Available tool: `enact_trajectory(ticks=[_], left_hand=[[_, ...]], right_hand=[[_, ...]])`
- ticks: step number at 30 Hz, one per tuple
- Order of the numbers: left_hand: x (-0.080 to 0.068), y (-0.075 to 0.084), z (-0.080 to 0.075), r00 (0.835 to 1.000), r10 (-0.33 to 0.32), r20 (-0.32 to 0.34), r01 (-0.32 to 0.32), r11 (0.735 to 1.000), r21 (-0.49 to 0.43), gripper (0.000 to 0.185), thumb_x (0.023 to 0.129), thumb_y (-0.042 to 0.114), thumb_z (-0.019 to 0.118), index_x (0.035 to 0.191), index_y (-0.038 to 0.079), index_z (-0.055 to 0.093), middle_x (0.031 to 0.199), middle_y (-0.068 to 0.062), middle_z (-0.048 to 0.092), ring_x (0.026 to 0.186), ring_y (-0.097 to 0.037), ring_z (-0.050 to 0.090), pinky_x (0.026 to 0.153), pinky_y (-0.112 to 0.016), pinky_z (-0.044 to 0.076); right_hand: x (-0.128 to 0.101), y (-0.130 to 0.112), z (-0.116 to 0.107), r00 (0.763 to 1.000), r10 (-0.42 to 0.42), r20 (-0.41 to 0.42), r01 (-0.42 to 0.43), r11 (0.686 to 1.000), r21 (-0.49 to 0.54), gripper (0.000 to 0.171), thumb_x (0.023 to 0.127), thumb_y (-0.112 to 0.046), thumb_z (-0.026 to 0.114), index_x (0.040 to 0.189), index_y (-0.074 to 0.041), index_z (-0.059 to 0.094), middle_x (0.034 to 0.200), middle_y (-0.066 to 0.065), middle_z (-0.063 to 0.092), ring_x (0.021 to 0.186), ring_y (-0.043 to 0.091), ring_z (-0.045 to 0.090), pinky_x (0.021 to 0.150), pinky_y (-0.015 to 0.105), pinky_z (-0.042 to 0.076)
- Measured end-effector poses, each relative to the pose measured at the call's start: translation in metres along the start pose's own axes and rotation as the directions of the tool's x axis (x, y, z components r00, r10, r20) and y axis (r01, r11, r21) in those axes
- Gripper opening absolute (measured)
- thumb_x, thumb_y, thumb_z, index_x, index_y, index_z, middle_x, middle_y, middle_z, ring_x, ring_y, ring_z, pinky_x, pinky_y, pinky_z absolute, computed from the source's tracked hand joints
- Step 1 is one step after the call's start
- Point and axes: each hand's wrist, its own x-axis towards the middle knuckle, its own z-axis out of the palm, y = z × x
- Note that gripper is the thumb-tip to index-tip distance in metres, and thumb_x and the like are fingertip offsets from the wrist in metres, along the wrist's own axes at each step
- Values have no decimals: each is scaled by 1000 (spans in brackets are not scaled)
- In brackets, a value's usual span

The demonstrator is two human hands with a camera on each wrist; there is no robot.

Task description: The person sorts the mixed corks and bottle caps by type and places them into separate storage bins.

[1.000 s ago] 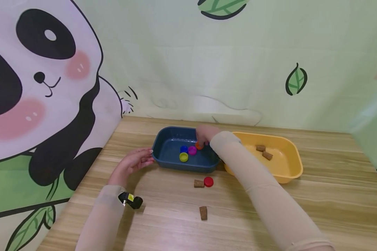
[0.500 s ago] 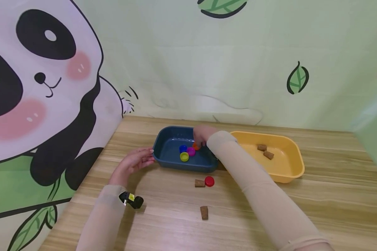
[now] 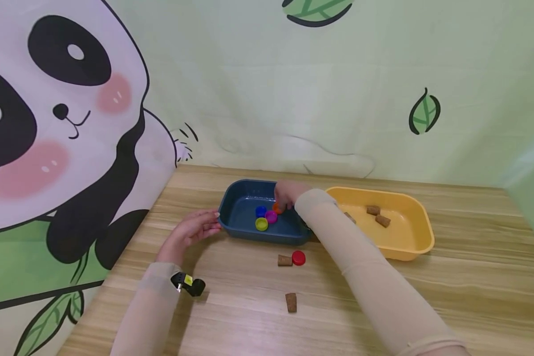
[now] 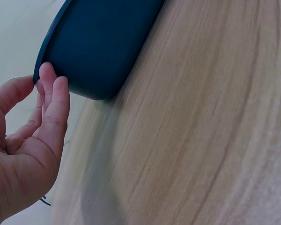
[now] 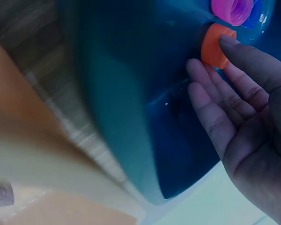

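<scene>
Both arms wear beige sleeves (image 3: 374, 287); a black-and-yellow wrist camera (image 3: 187, 284) sits left.

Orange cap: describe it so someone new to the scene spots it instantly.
On the wooden table find the blue tray, left of the yellow tray. The orange cap lies inside it at the right hand fingertips. Its neighbours there are blue, magenta and yellow-green; the red one sits outside.

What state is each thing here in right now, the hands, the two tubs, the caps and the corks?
Left hand: open, fingertips touching the blue plastic tub's end.
Right hand: open, fingertips on the orange plastic cap.
Blue plastic tub: upright, holding blue, pink, yellow and orange caps.
Yellow plastic tub: upright, holding corks.
Red plastic cap: on the wooden table, beside a cork.
Second cork: lying alone on the table.
</scene>
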Motion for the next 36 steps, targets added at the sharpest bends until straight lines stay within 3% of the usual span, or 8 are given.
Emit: enact_trajectory(ticks=[6, 11, 23, 26, 28, 32, 33, 36], left_hand=[[0, 0, 0, 1000, 0, 2, 0, 1000, -8, 20, 108, 6, 45, 126, -2, 48, 80, 7, 72, 75, -3, 71, 76, -17, 63], [1, 0, 0, 1000, 2, -7, -2, 1000, -4, 33, 107, 6, 46, 137, -9, 43, 81, 6, 72, 76, -4, 71, 75, -16, 62], [2, -2, -1, 1000, 0, -10, 0, 1000, 1, 43, 108, 8, 47, 145, -13, 37, 83, 6, 73, 77, -4, 72, 76, -17, 63], [3, -2, 0, 1000, 4, -8, -4, 1000, 6, 40, 108, 8, 46, 142, -12, 39, 82, 7, 73, 77, -3, 72, 76, -16, 63], [2, -2, 0, 1000, 5, -9, -5, 1000, 7, 37, 108, 8, 45, 140, -10, 41, 82, 7, 73, 77, -3, 72, 76, -16, 62], [1, -2, -1, 1000, 15, 2, -15, 1000, 1, 31, 108, 7, 44, 136, -7, 44, 83, 7, 72, 78, -3, 71, 77, -16, 62], [1, -2, -1, 1000, 17, 1, -17, 1000, -2, 30, 108, 6, 44, 135, -6, 46, 83, 7, 73, 78, -3, 71, 77, -17, 62], [-1, -2, -1, 1000, 19, 0, -19, 1000, -10, 27, 108, 6, 44, 132, -5, 48, 82, 7, 73, 78, -4, 71, 76, -17, 63]], right_hand=[[-2, 2, 0, 1000, 6, 4, -7, 999, 49, 8, 93, -9, 73, 100, -8, 69, 92, 5, 67, 78, 16, 57, 67, 24, 48], [0, 2, -2, 1000, 6, 28, -8, 998, 67, 11, 92, -10, 74, 103, -7, 70, 99, 7, 73, 83, 17, 64, 65, 21, 48], [0, 8, -7, 993, 33, 110, -46, 992, 119, 24, 100, -2, 59, 122, -4, 67, 113, 13, 74, 95, 19, 68, 81, 24, 60], [9, 14, -6, 993, 22, 119, -36, 992, 118, 26, 100, -2, 58, 125, -5, 66, 115, 12, 74, 101, 20, 71, 88, 28, 62], [38, 31, -3, 988, -39, 148, 17, 988, 153, 24, 99, -2, 60, 121, -4, 67, 106, 11, 76, 95, 19, 73, 83, 27, 63], [61, 44, -3, 983, -69, 171, 34, 979, 200, 29, 99, -1, 60, 127, -4, 66, 109, 12, 75, 97, 21, 73, 87, 30, 63], [58, 43, -5, 982, -70, 176, 34, 979, 203, 29, 99, -1, 59, 128, -4, 66, 112, 13, 75, 99, 22, 73, 88, 31, 63], [13, 26, -18, 990, -54, 133, 32, 986, 164, 37, 102, -1, 56, 139, 1, 58, 127, 19, 71, 111, 26, 71, 98, 34, 61]])
